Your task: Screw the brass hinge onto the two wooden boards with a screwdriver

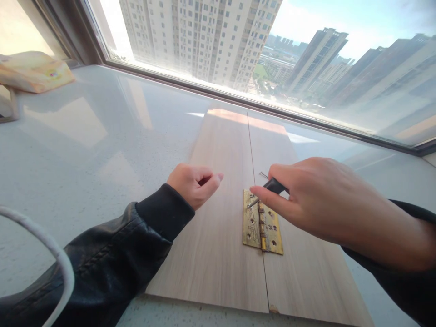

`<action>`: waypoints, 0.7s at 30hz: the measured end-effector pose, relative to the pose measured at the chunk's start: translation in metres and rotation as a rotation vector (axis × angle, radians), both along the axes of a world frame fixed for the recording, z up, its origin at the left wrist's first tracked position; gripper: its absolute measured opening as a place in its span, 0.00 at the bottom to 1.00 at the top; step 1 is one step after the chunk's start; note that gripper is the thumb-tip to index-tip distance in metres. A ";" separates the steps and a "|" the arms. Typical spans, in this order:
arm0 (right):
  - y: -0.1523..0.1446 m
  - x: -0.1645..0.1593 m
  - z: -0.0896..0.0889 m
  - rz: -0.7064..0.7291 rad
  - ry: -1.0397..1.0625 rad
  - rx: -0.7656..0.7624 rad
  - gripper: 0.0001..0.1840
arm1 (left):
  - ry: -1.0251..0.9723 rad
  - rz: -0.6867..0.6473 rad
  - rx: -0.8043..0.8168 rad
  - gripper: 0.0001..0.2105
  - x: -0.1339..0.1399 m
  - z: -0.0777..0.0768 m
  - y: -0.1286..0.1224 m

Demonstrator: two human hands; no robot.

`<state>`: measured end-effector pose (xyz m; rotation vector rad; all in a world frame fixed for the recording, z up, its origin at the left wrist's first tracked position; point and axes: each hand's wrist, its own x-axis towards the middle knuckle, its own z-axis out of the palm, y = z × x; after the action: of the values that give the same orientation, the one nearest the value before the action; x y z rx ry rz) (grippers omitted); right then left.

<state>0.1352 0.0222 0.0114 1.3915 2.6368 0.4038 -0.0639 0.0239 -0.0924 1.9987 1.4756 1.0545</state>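
Above wooden boards (218, 259), grips black-handled tool (275, 185) in right hand (316, 195), nearer to brass hinge (262, 229) at left, lengthwise along seam (265, 281); curls left hand (192, 185) loosely closed, cannot see inside.

The hinge (262, 225) is gold (blotched brown), the tool handle (275, 185) black, the grained boards (218, 247) pale beige.

Upper-right of the brass hinge (262, 225), the right hand (309, 195) is hiding most of a black-handled screwdriver (273, 186) and one end of a metal fastener (263, 175). Left of the hinge, the curled left hand (190, 185) is concealing its palm; farther left, the frame's edge is cropping a white cable (63, 259).
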 end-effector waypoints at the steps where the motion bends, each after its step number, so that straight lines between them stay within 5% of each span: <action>1: -0.002 -0.002 -0.001 -0.051 -0.002 0.008 0.27 | 0.002 0.002 -0.001 0.21 0.000 0.000 0.000; 7: -0.007 -0.004 -0.004 -0.129 0.037 0.061 0.27 | 0.039 0.008 0.012 0.21 0.001 0.001 0.000; 11: -0.001 0.019 0.010 -0.178 0.379 0.090 0.26 | 0.057 -0.005 -0.002 0.21 0.000 0.000 0.000; 14: 0.008 0.046 0.015 -0.399 0.647 0.256 0.16 | 0.065 -0.015 -0.007 0.21 0.000 -0.002 0.001; 17: 0.021 0.066 -0.006 -0.464 0.866 0.201 0.13 | 0.067 -0.014 -0.010 0.21 0.000 -0.003 0.002; 21: 0.035 0.071 -0.054 -0.342 0.952 0.118 0.12 | 0.064 -0.007 -0.007 0.21 0.001 -0.003 0.001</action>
<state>0.2066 0.0571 -0.0430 2.5030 2.9105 -0.2246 -0.0631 0.0251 -0.0956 2.0489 1.5011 0.9896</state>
